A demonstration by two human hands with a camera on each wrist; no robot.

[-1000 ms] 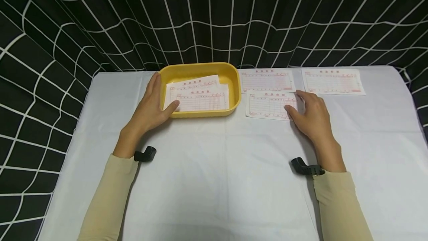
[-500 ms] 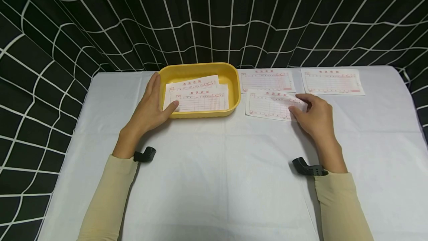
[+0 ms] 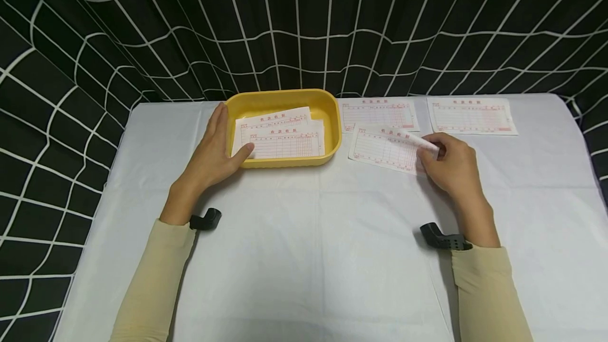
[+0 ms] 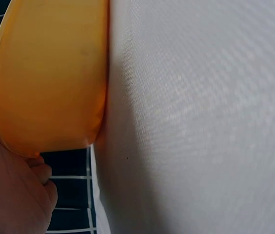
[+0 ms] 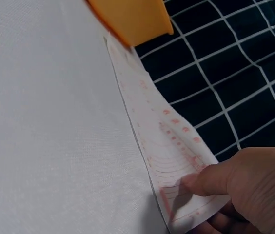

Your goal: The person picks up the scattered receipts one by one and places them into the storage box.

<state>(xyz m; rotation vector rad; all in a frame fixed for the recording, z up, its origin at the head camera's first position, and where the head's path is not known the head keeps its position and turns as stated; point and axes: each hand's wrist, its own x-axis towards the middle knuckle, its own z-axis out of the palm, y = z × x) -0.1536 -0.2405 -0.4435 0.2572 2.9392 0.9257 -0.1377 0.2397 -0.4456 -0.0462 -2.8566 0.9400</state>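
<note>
The yellow plastic tray (image 3: 294,162) sits at the back of a table with a white cloth (image 3: 313,247). Two paper slips with red print, a back slip (image 3: 273,120) and a front slip (image 3: 285,144), lie inside the tray, one partly over the other. The slip being picked up (image 3: 382,148) is just to the right of the tray, on the near side. Its left part is down low and its right end bends up.

The right hand (image 3: 453,165) pinches that right end, with the thumb on top and fingers under it. The left hand (image 3: 209,146) holds the near left corner of the tray, with its thumb over the rim and its fingers along the outside.

Two more slips lie flat: a near neighbour (image 3: 380,114) right beside the tray, and a far slip (image 3: 470,116) well off to the right of the tray. A dark curtain with white lines (image 3: 313,25) hangs behind the tray.

The pinched slip should be very light, thin and floppy. It looks easy to crease or tear, so a soft pinch near an edge or corner should be best. Paper like this may lie tight to the cloth, so lifting one end first should help. From here I can't quite tell if the pinch has one sheet or more
</note>
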